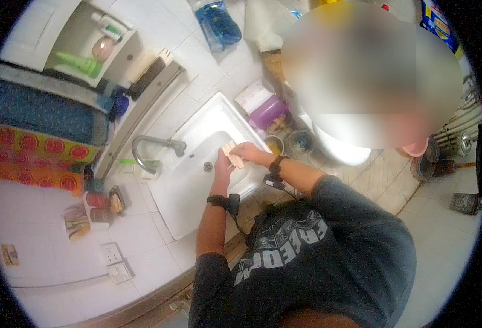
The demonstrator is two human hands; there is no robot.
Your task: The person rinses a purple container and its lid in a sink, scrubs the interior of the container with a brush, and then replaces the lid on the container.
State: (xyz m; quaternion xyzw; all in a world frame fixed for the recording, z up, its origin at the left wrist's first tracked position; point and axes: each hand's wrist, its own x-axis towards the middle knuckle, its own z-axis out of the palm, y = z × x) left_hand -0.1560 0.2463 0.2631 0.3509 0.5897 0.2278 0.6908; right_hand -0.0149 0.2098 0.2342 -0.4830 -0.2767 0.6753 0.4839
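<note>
Over the basin of a white washbasin (pixel 183 205), both hands meet at a small cream-coloured ridged object (pixel 237 160); what it is cannot be told. My left hand (pixel 223 167) holds its left side from below, thumb up along it. My right hand (pixel 249 152) grips its upper right side with the fingers. A curved metal faucet (pixel 152 141) stands left of the hands, and the drain (pixel 207 167) lies to their left. Dark straps with small devices sit on both wrists.
Left of the basin are a shelf rail (pixel 142 119), patterned towels (pixel 40 139) and wall-mounted cups (pixel 97 205). A purple container (pixel 268 111) and buckets (pixel 300 141) stand beyond the basin. A blue pouch (pixel 218 26) is at the top. A large area at upper right is blurred.
</note>
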